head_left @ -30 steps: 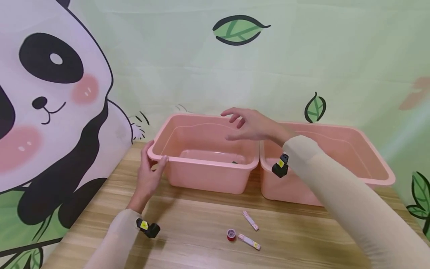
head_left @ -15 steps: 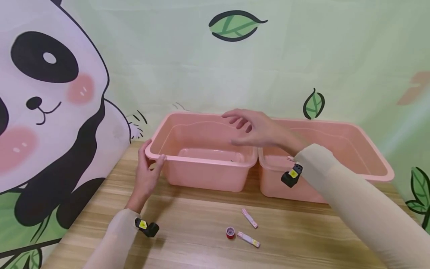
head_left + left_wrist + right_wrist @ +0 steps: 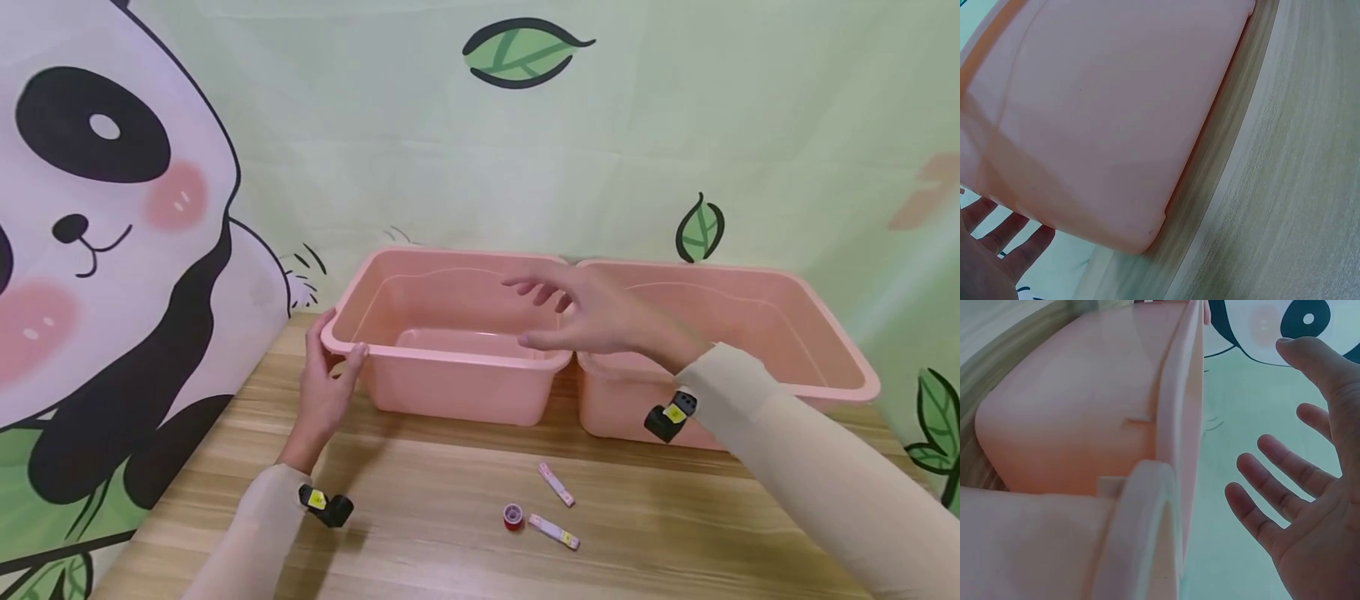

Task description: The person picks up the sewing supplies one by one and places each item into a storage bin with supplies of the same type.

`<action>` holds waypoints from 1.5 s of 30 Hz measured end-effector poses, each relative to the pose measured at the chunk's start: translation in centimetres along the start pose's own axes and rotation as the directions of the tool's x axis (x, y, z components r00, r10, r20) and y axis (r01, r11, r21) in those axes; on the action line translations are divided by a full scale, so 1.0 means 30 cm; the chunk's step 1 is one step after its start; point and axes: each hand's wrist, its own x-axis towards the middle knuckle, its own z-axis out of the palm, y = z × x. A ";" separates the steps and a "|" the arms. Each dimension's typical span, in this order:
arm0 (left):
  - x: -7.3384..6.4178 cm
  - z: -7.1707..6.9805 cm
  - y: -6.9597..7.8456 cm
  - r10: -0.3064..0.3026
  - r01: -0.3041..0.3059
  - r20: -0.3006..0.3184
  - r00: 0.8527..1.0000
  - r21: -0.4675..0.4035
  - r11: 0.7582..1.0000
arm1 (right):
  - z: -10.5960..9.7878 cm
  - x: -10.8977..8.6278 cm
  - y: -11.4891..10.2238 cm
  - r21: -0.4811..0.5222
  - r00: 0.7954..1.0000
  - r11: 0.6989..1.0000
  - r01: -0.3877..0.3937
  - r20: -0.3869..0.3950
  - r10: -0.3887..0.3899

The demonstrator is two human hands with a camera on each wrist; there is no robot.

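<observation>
On the wooden table stands a pink plastic bin (image 3: 457, 387). My left hand (image 3: 326, 387) holds its front left corner, thumb at the front rim and fingers around the side; those fingers show against the outer wall (image 3: 1110, 125) in the left wrist view. My right hand (image 3: 588, 308) hovers over the place where this bin meets a second pink bin (image 3: 652, 417). Its fingers are spread and relaxed with nothing between them, as the right wrist view also shows. Part of the second bin's near wall and inside is hidden by my right arm.
In front of the bins lie two slim pink-and-white pieces (image 3: 556, 484) and a small round red thing with a pale hollow top (image 3: 513, 517). A cloth backdrop (image 3: 375, 100) with a panda and leaves hangs close behind the bins.
My right hand has moved to the right and a little down, from over the left bin toward the gap between the bins. My left hand keeps its hold. The head view has shifted slightly.
</observation>
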 end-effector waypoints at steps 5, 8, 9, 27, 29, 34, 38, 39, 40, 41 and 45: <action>0.003 0.001 -0.004 0.005 -0.005 -0.008 1.000 0.004 1.000 | 0.016 -0.025 -0.010 -0.007 1.000 1.000 0.011 0.007 -0.011; 0.002 0.001 -0.005 0.002 -0.002 -0.009 1.000 0.000 1.000 | 0.023 -0.039 -0.017 -0.015 1.000 1.000 0.007 0.012 -0.007; 0.001 0.001 -0.005 0.001 -0.001 -0.009 1.000 0.000 1.000 | 0.026 -0.043 -0.019 -0.010 1.000 1.000 0.007 0.013 -0.007; 0.003 0.004 -0.010 0.008 -0.008 -0.006 1.000 -0.017 1.000 | 0.089 -0.109 -0.057 0.050 0.976 0.975 0.217 -0.042 -0.215; 0.004 0.004 -0.010 0.014 -0.014 -0.007 1.000 -0.022 1.000 | 0.100 -0.121 -0.067 0.067 0.976 0.974 0.215 -0.039 -0.212; 0.002 0.001 -0.007 0.018 -0.018 0.003 1.000 -0.021 1.000 | 0.142 -0.153 -0.088 0.093 0.968 0.964 0.249 -0.040 -0.246; 0.003 -0.001 -0.002 0.011 -0.011 0.011 1.000 -0.015 1.000 | 0.182 -0.172 -0.093 0.097 0.959 0.954 0.282 -0.047 -0.279; 0.002 -0.001 0.002 0.009 -0.009 0.012 1.000 -0.017 1.000 | 0.191 -0.177 -0.092 0.099 0.957 0.952 0.290 -0.048 -0.286; 0.001 -0.002 0.008 0.004 -0.004 0.013 1.000 -0.019 1.000 | 0.200 -0.181 -0.090 0.106 0.957 0.951 0.290 -0.047 -0.287; 0.000 -0.002 0.016 0.000 0.001 0.014 1.000 -0.022 1.000 | 0.210 -0.185 -0.087 0.112 0.958 0.951 0.287 -0.044 -0.284; -0.019 -0.003 0.076 -0.016 0.016 0.022 1.000 -0.026 1.000 | 0.248 -0.198 -0.068 0.135 0.961 0.951 0.278 -0.027 -0.277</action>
